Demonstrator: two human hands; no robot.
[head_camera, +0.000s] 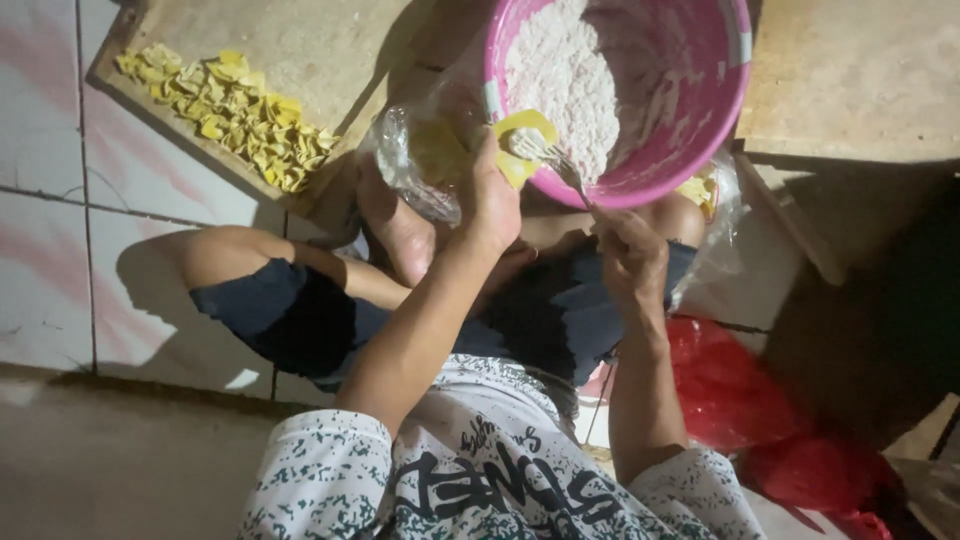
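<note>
Yellow wrapper square (524, 140) lies pinched in the left hand (492, 205) at the pink bowl (700, 130) rim, while the right hand (628, 250), clasping a fork (550, 158), points its tines toward ten o'clock onto it.

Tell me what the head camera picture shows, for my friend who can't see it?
A person sitting on a tiled floor holds a yellow wrapper in the left hand and a fork in the right hand, over a pink bowl of pale filling. A heap of folded yellow dumplings lies on a wooden board to the left.
</note>
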